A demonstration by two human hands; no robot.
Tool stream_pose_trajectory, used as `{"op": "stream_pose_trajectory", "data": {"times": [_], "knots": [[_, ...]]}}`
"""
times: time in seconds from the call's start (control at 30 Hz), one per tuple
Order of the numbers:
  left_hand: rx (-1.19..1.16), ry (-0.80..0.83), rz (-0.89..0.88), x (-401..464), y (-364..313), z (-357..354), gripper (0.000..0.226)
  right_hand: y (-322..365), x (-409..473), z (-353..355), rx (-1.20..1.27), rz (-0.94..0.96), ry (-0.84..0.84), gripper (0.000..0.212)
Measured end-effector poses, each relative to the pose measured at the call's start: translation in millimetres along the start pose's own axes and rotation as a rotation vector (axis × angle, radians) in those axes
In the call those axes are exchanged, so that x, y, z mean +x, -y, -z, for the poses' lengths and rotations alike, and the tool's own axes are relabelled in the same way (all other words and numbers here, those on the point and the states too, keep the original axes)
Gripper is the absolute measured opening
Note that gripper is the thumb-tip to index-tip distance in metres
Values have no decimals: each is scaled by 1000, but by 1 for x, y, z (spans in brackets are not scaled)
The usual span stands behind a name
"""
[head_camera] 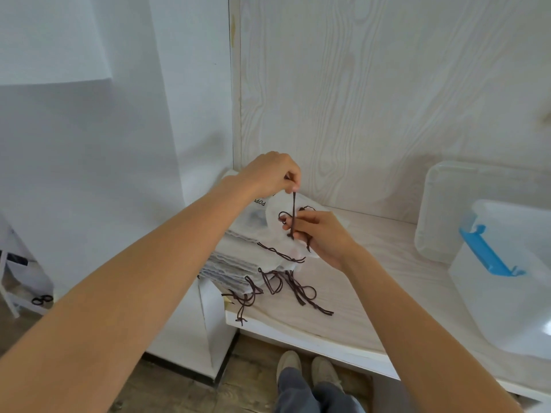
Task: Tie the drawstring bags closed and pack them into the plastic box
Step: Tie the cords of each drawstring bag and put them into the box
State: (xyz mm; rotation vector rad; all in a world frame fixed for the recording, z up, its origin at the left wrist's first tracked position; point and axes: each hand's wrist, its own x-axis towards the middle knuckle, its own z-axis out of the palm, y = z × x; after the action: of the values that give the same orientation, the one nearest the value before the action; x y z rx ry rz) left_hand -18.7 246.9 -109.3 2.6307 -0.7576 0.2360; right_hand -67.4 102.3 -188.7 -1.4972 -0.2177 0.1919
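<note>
A stack of white drawstring bags lies at the left end of the pale wooden shelf, dark brown cords trailing off its front. The top bag is lifted at its mouth. My left hand pinches the upper end of a brown drawstring and holds it taut and vertical. My right hand grips the bag's gathered mouth with the cord looped round its fingers. The clear plastic box with a blue latch stands at the right.
The box's clear lid leans against the wood-grain back panel behind the box. A white wall and cabinet side are on the left. The shelf's front edge runs above my shoes on the plank floor. Scissors lie low at far left.
</note>
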Motion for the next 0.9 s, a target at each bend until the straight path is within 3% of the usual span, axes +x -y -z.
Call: {"op": "stream_pose_trajectory", "data": {"times": [0.2, 0.27, 0.37, 0.53, 0.77, 0.9], "knots": [[45, 18, 42, 12, 10, -24, 10, 5, 2, 5, 158, -94, 34, 15], [36, -147, 60, 6, 9, -32, 14, 5, 3, 6, 119, -84, 24, 15], [-339, -438, 86, -21, 0, -40, 7, 5, 3, 8, 125, -80, -12, 16], [-411, -258, 135, -55, -1, -46, 14, 9, 3, 9, 105, -86, -7, 15], [-197, -294, 69, -56, -3, -43, 9, 11, -2, 10, 160, -101, -9, 11], [-438, -353, 205, -59, 2, -47, 13, 10, -6, 11, 133, -45, -41, 18]]}}
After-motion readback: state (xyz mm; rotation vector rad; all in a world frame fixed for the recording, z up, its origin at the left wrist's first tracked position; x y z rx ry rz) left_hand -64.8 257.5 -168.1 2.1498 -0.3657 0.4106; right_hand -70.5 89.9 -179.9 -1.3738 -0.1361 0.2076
